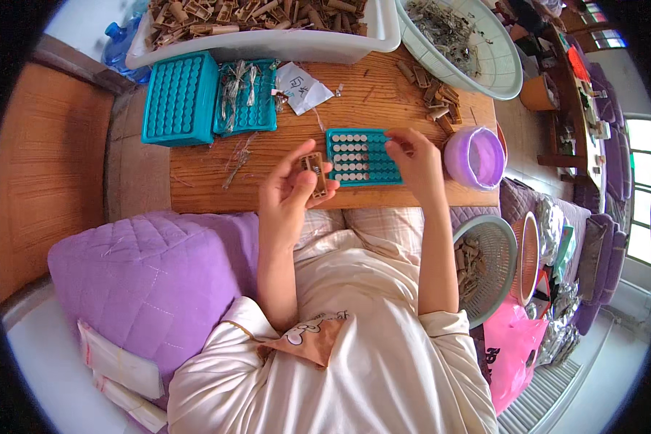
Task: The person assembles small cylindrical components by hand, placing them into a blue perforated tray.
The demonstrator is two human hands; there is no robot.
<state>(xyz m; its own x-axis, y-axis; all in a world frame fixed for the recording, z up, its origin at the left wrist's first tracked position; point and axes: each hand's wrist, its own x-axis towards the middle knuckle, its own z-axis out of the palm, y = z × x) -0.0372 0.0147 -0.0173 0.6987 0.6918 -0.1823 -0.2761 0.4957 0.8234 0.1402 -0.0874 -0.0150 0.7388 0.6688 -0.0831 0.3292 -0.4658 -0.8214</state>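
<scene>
My left hand (283, 195) holds up a small brown plastic housing (315, 171), its open side showing some parts inside. Over the right end of a teal tray (385, 181), my right hand (421, 165) has its thumb and fingertips drawn together. Whatever it may pinch is too small to make out. Rows of white round pieces (351, 157) fill the tray's left half, and teal round pockets show in its right half. The housing is just left of the tray, held above the table's front edge.
A white bin (267, 47) of brown housings and a pale green basket (510, 72) of metal bits stand at the back. Stacked teal trays (177, 101), wire pieces (235, 170) and loose housings (437, 94) lie around. A purple-lined tub (477, 159) stands by the right edge.
</scene>
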